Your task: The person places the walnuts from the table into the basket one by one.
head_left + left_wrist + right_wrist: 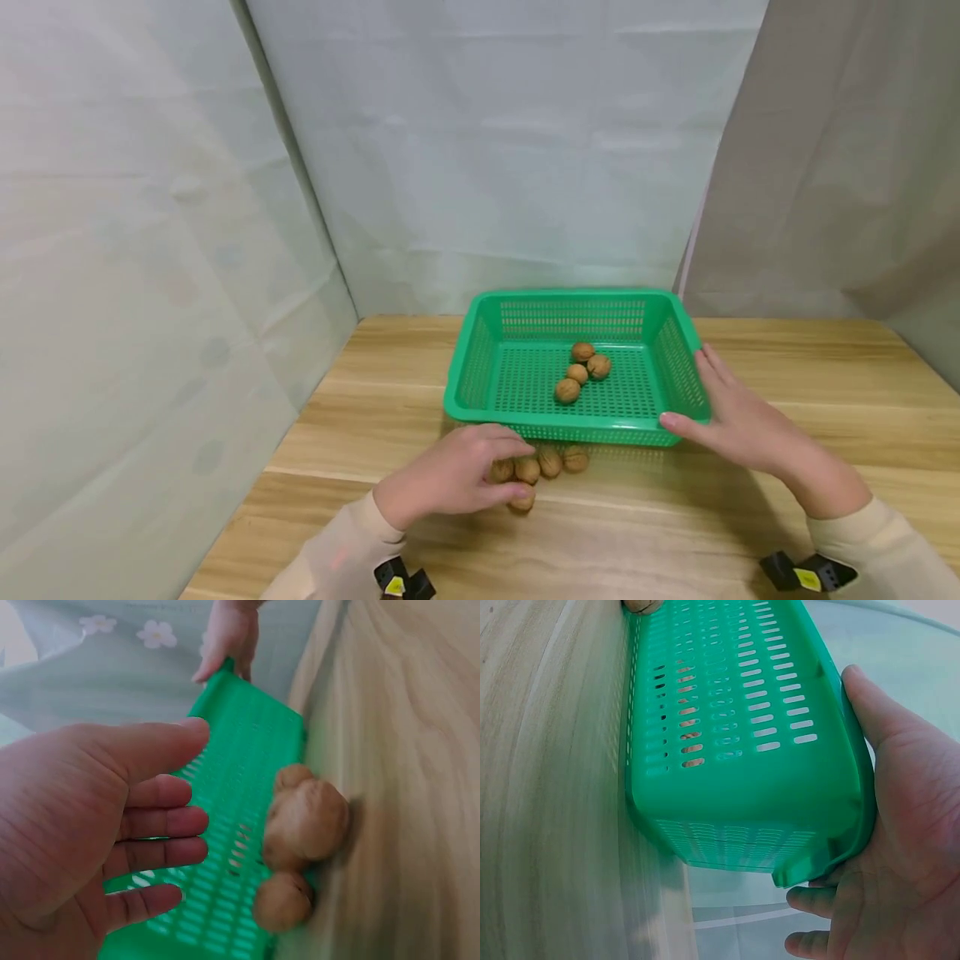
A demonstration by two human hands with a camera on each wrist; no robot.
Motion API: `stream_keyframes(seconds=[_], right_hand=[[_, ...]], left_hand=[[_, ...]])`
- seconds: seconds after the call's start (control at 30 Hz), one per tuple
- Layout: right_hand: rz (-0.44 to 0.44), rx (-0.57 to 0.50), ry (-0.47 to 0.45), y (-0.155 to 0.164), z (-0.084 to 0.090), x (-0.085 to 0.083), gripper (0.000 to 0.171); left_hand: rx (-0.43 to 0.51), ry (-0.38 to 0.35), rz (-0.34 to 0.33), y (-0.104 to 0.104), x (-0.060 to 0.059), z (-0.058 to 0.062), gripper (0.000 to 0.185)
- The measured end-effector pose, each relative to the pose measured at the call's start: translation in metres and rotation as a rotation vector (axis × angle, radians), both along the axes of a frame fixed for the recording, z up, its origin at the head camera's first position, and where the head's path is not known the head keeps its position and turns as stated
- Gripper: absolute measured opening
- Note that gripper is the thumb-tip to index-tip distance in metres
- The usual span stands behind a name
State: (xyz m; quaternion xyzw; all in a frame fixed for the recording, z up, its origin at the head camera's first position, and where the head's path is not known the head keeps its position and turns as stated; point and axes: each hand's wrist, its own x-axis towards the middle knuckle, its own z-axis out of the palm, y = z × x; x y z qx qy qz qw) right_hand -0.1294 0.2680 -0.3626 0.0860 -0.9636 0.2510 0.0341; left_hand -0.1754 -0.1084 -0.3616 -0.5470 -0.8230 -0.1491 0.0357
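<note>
Left hand (450, 475) partly hiding walnuts (540, 467)

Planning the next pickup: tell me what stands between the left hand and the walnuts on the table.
Nothing visible does. The left hand is already at the walnuts, which lie on the table just outside the green basket.
</note>
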Motion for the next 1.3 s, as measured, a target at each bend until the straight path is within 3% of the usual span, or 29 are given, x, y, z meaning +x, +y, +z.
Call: stream_keyframes(seconds=[0.23,0.53,0.77,0.97,1.3], right_hand=[[0.003,-0.012,-0.012,0.001,0.002,0.0,0.11],[0.005,-0.014,-0.015,0.0,0.0,0.0,0.11],[0.005,-0.01,-0.022,0.0,0.001,0.0,0.109],[0.005,-0.008,-0.019,0.0,0.002,-0.001,0.11],[0.011,-0.023,-0.025,0.0,0.001,0.0,0.109]], left_hand=[[-0.019,-0.015,0.031,-0.009,-0.01,-0.015,0.044],[0.018,-0.113,0.051,-0.017,-0.021,-0.033,0.043],[0.014,-0.172,0.109,-0.02,-0.03,-0.042,0.042],[-0.015,-0.156,0.141,-0.023,-0.036,-0.048,0.041],[-0.037,-0.129,0.139,-0.024,-0.036,-0.053,0.044]])
